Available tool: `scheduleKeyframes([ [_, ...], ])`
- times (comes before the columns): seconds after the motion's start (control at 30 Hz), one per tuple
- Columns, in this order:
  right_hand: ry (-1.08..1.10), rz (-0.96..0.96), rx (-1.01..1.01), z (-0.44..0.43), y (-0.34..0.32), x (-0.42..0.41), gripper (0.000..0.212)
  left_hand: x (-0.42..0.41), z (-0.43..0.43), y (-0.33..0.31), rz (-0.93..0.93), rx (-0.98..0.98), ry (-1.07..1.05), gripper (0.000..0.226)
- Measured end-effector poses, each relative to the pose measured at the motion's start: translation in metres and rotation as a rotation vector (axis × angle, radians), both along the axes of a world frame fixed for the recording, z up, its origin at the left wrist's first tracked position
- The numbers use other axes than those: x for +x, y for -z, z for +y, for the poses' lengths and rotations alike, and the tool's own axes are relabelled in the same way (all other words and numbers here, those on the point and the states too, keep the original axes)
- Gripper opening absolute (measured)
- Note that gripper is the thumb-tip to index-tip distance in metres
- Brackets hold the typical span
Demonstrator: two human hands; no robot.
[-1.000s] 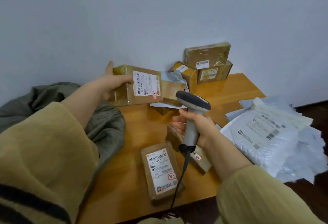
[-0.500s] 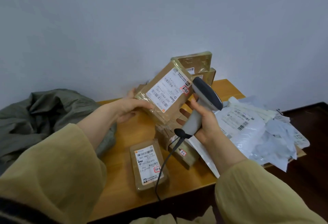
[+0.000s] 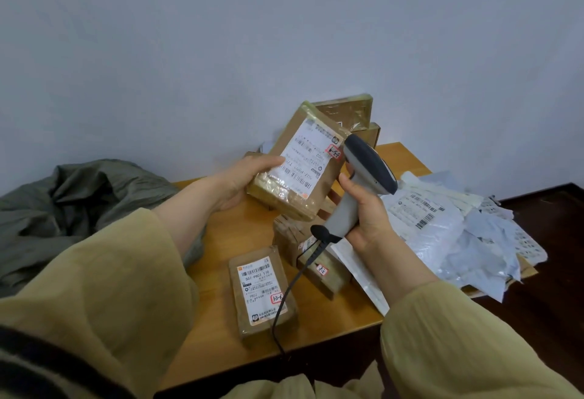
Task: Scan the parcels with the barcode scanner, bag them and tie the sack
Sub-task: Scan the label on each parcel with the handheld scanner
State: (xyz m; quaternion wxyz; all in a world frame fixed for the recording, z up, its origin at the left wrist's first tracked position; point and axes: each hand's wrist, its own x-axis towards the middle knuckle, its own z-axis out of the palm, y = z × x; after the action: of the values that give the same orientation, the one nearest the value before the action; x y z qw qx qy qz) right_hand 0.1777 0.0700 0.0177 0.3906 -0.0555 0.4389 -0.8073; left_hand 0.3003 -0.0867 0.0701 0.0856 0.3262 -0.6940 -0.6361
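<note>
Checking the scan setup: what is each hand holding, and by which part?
Left hand grips the brown parcel by its lower left end; right hand grips the scanner by its handle.

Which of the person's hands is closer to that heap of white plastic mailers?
Right. The right hand, gripping the scanner, is just left of the mailers; the left hand holds a brown parcel farther left, beyond the scanner.
</note>
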Motion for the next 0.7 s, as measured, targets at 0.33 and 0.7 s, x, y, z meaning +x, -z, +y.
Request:
scheduleKeyframes([
  [0.33,-0.040,0.080,0.097,-0.006,-0.002,-0.003,0.032,0.009,-0.023,-0.004,-0.206,0.078,0.038,0.045],
  [0.7,-0.200,0.347,0.308,0.009,-0.024,0.014,0.020,0.003,-0.038,0.012,-0.093,0.012,-0.201,0.050],
])
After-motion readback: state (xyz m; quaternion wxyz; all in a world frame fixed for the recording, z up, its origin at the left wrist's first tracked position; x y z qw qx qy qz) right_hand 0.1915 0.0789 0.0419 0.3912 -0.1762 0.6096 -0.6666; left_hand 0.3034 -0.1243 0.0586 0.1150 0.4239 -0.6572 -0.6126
